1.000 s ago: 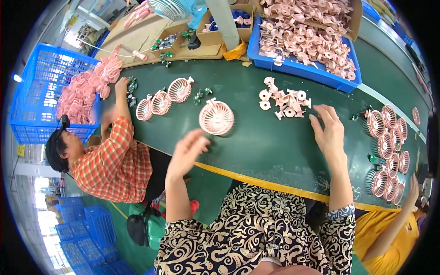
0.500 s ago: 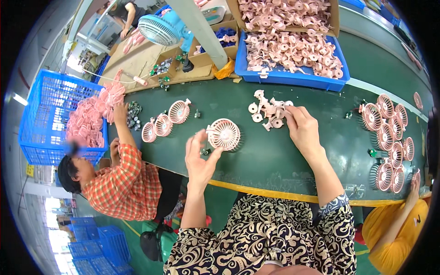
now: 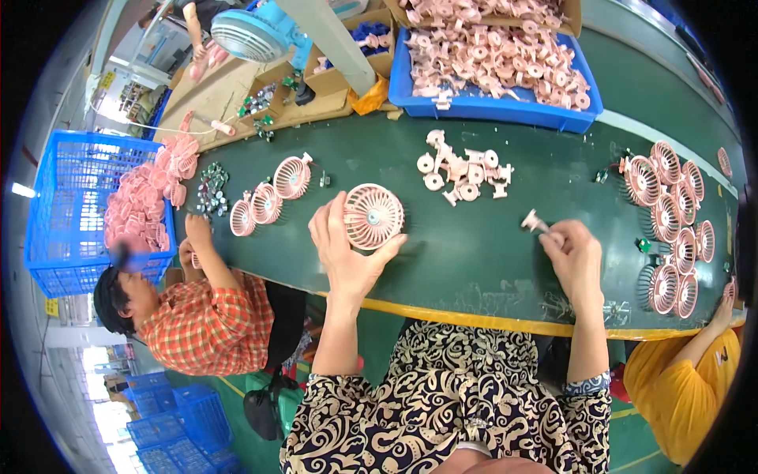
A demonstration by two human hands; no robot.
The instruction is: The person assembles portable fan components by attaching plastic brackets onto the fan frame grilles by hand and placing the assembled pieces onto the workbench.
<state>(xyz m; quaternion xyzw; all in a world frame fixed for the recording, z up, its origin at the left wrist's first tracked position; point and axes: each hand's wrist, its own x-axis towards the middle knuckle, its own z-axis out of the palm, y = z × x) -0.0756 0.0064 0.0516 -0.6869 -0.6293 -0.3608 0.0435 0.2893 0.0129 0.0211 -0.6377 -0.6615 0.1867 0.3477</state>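
My left hand is closed around a round pink fan cage, fingers along its left side and thumb at its lower right. Its slatted face, with a pale hub in the middle, is turned up. Between the fingertips of my right hand is a small pink plastic part, one end sticking out to the left and the rest hidden by the fingers. A loose pile of similar pink plastic parts lies on the green tabletop, beyond and between my hands.
Several fan cages lie left, and more fan cages stand at the right. A blue tray of pink parts sits at the back. A co-worker in a checked shirt sits left, near a blue crate; a yellow sleeve shows right.
My left hand has closed on the fan cage. My right hand has moved from the pile toward me and to the right, carrying a small pink part.
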